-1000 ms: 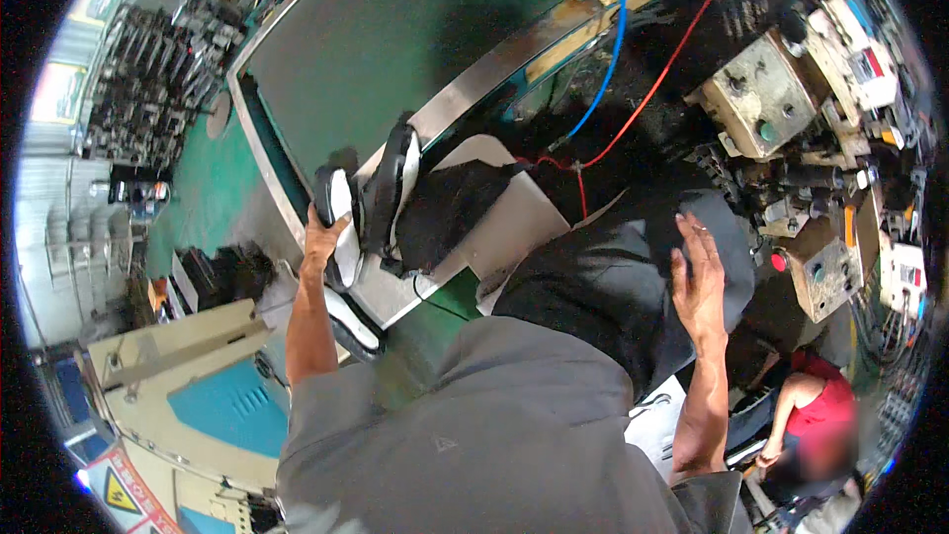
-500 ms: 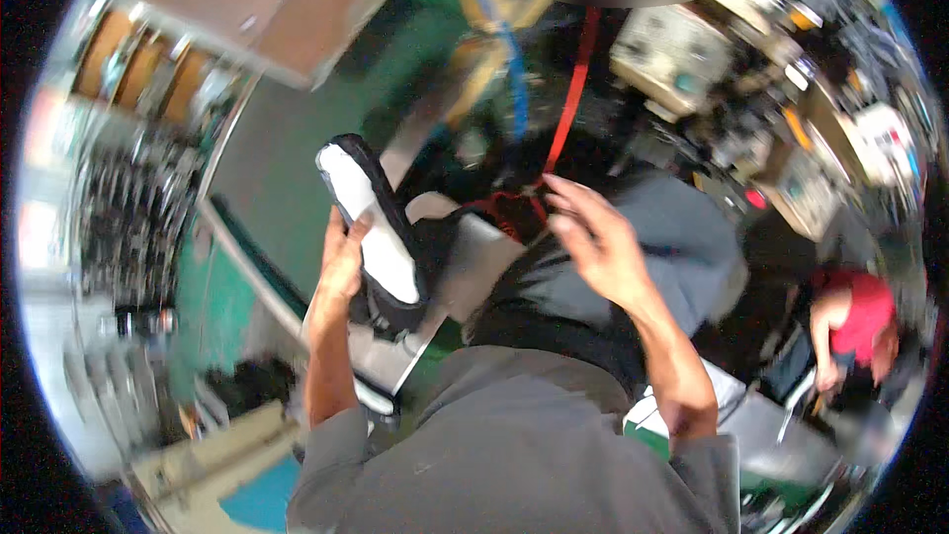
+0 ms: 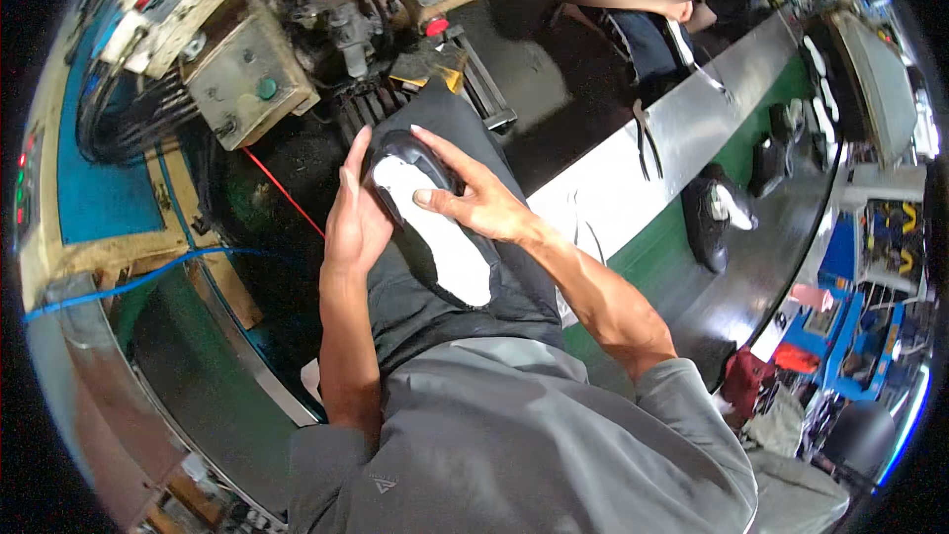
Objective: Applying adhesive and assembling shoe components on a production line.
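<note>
Black shoe upper [image 3: 435, 227], white insole, both hands gripping

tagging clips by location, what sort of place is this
Likely a shoe factory floor. Both hands hold a black shoe sole up, more shoes ride a conveyor belt, and a heavy machine stands ahead.
</note>
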Motion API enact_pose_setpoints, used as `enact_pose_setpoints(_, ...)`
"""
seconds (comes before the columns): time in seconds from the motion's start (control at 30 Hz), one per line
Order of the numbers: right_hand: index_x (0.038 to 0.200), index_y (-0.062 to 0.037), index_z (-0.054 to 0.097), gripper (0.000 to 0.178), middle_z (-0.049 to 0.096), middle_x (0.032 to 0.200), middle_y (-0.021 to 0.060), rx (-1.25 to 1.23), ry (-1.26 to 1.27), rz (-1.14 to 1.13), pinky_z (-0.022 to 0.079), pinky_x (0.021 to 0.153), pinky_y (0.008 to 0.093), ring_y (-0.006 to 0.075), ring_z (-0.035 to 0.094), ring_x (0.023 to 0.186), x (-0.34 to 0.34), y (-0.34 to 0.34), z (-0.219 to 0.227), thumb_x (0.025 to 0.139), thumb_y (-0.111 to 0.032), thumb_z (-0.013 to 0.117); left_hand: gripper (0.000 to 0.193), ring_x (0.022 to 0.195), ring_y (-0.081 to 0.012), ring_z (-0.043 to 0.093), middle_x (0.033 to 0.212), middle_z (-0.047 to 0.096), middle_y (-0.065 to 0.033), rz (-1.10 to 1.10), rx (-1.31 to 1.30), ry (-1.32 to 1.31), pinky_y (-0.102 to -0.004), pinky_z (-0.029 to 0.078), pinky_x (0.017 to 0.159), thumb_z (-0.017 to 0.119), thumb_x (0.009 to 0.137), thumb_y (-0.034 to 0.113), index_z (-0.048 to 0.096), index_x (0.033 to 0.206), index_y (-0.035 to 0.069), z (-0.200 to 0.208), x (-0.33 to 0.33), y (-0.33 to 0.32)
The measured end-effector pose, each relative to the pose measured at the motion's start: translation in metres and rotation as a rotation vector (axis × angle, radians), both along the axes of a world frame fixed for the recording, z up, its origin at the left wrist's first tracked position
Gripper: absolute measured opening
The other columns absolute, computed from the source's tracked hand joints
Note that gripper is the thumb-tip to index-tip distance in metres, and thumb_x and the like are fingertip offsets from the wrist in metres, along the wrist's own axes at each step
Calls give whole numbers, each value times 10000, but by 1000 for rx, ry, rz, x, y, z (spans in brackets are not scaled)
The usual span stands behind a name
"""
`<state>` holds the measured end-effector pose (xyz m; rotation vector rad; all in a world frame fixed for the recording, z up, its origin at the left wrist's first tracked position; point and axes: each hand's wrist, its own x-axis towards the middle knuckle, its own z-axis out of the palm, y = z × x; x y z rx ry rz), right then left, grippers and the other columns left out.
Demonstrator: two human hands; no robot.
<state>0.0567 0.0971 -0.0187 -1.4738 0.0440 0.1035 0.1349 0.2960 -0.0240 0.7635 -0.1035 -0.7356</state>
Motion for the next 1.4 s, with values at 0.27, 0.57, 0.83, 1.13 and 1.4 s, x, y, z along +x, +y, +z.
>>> enact_pose_setpoints(0.27,1715,-86,368,794,459,1670,128,385,186,63,342,1284,393,245,415,1549,7,-45,17,1131,-595,539,624,1442,-232,529,1544,572,-107,-144,129,-249,-400,381,1254,489,1155,562,570,1544,82,-8,12,-49)
enact_pose_setpoints(0.57,1630,-72,493,636,572,1532,135,59,104,44,400,1218,374,219,498,1451,12,-26,14,1140,-461,608,413,1376,-254,569,1463,623,-132,15,528,-877,-383,409,1204,440,1174,251,585,1475,8,5,-1,-40)
enact_pose_setpoints(0.83,1545,-18,537,587,651,1359,128,-142,76,-27,487,1079,346,191,597,1224,11,-28,11,1148,-447,585,579,1547,-280,442,1648,501,-140,-56,57,-127,-408,341,1278,406,1213,390,435,1659,21,-9,-18,-39)
enact_pose_setpoints(1.13,1533,1,542,578,663,1333,147,-179,56,-79,490,1077,337,181,604,1225,8,-33,-1,1152,-432,582,542,1512,-302,488,1619,527,-180,82,563,-882,-419,338,1279,433,1186,296,445,1638,-3,-17,-18,-51)
enact_pose_setpoints(1.4,1592,-21,518,563,626,1477,121,549,198,-47,447,1181,351,195,575,1361,4,-29,7,1172,-393,561,467,1408,-234,560,1481,636,-115,-195,183,-331,-386,362,1254,553,1144,269,588,1519,-8,3,11,-48)
